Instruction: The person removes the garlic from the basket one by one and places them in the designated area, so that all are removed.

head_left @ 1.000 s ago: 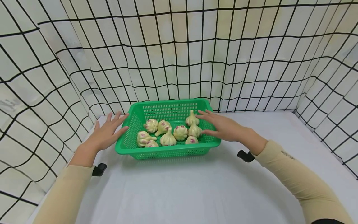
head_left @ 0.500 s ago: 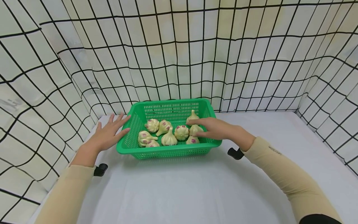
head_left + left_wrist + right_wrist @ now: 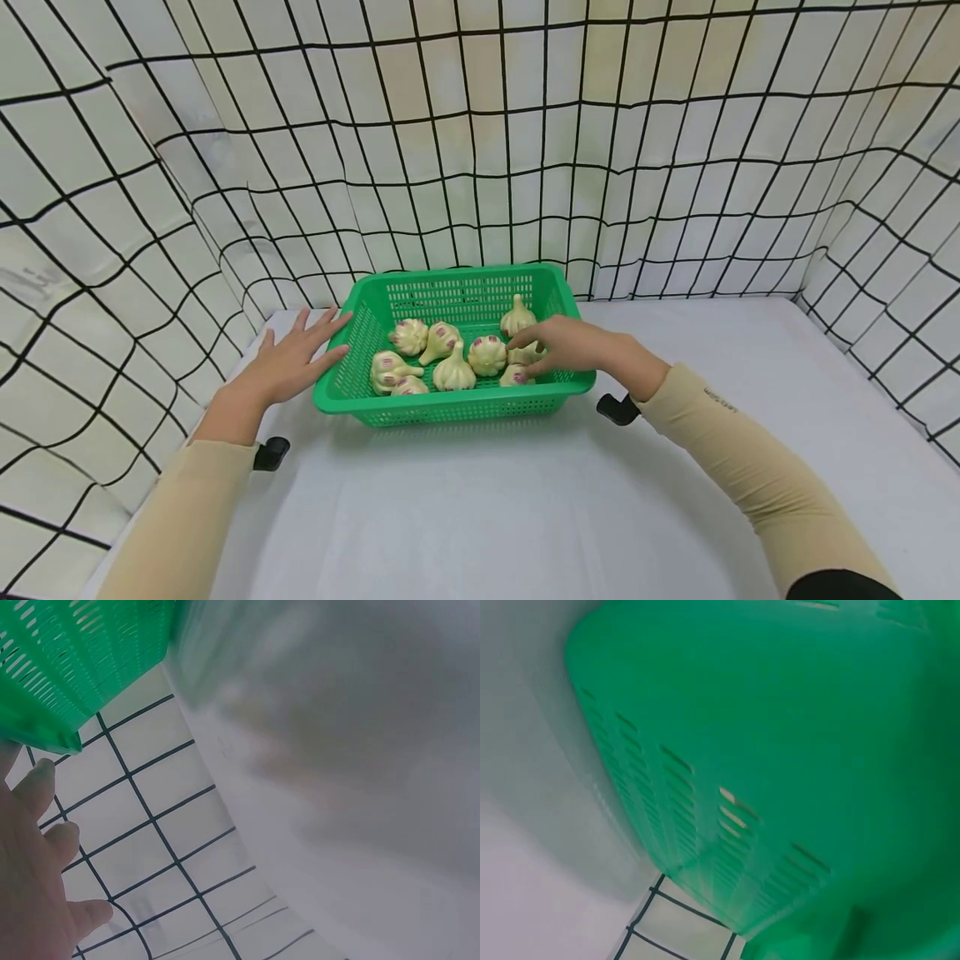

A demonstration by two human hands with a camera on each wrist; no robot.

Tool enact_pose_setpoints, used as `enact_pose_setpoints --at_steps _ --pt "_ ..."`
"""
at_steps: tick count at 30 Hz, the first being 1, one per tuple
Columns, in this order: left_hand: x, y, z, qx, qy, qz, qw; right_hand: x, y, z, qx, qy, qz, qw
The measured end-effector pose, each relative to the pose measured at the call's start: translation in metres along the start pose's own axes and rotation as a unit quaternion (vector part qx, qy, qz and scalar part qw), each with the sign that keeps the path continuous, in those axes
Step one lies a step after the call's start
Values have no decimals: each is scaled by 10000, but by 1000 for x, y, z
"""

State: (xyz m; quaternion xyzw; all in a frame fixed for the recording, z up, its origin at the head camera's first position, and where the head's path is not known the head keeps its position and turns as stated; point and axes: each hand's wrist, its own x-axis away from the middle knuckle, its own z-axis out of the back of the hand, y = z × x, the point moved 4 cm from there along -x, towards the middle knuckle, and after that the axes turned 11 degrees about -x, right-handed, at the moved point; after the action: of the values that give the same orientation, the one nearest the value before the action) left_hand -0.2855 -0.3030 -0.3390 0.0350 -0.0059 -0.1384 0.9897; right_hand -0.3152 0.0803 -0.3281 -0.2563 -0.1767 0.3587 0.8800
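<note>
A green slotted plastic basket (image 3: 450,407) holds several garlic bulbs (image 3: 453,369), pale with purple streaks. Over its right end reaches my right hand (image 3: 576,344), with bent fingers and thumb on either side of a garlic bulb (image 3: 528,354) that they partly cover. Another bulb (image 3: 517,317) stands just behind these fingers, and one (image 3: 514,375) lies in front, under the thumb. My left hand (image 3: 288,360) is spread at the basket's left rim and holds nothing; its fingers also appear in the left wrist view. Only the basket's outer wall (image 3: 727,750) fills the right wrist view, hiding that hand.
A white cloth-covered table (image 3: 450,508) carries the basket. Black netting (image 3: 480,175) over white walls closes off the back and both sides, close behind the basket. Dark wrist cameras (image 3: 618,409) sit under both wrists.
My right hand has moved left and down from the basket's right rim into the basket, its fingers bending around a bulb. The left hand has stayed at the left rim.
</note>
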Motion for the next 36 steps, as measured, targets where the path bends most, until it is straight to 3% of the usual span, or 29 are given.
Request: enact_pose_setpoints --at_steps 17,36 --pt "-1 -2 1 34 -12 -59 10000 -14 -5 -19 713 -167 215 9971" --pt "-1 -2 0 90 -35 -57 9999 -20 -3 -26 494 -433 324 9973"
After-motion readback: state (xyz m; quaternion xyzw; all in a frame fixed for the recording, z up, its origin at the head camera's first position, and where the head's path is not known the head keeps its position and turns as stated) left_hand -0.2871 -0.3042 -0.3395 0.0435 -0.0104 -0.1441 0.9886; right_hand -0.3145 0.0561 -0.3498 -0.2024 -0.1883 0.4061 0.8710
